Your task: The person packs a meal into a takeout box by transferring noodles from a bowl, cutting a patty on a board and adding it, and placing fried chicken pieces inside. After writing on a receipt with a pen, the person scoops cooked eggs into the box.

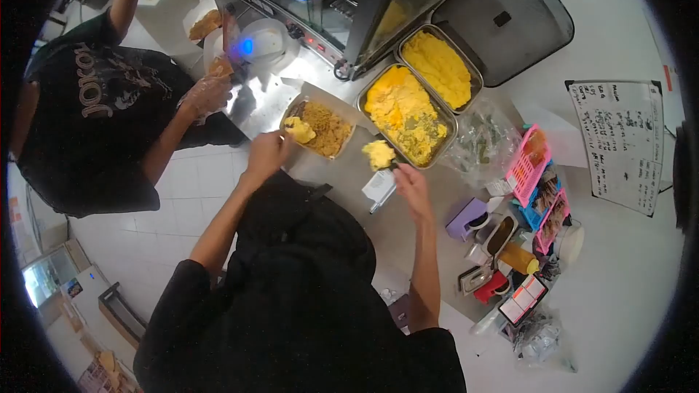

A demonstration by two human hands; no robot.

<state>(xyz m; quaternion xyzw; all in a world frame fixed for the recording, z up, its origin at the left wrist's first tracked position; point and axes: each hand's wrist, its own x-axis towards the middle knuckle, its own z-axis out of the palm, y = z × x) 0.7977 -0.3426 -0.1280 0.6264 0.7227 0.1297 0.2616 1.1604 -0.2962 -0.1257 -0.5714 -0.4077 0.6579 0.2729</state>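
Observation:
My right hand point(413, 188) is closed on the dark handle of a spoon, whose head is hidden under a lump of yellow mash point(378, 154). It is just below a metal tray of yellow food point(431, 147) with greenish bits at its near end. My left hand point(266, 156) is closed at the left edge of an open takeaway box point(345, 147). Brown, crumbly food point(325, 131) fills the box, with a yellow lump point(299, 130) at its left side beside my fingers. What those fingers grip is hidden.
A second tray of yellow mash point(437, 65) and a dark lid point(502, 22) lie behind. A glass display warmer point(313, 0) stands at the back. Pink baskets point(530, 164) and sauce containers point(501, 236) line the right. A co-worker's gloved hand point(207, 94) holds food at left.

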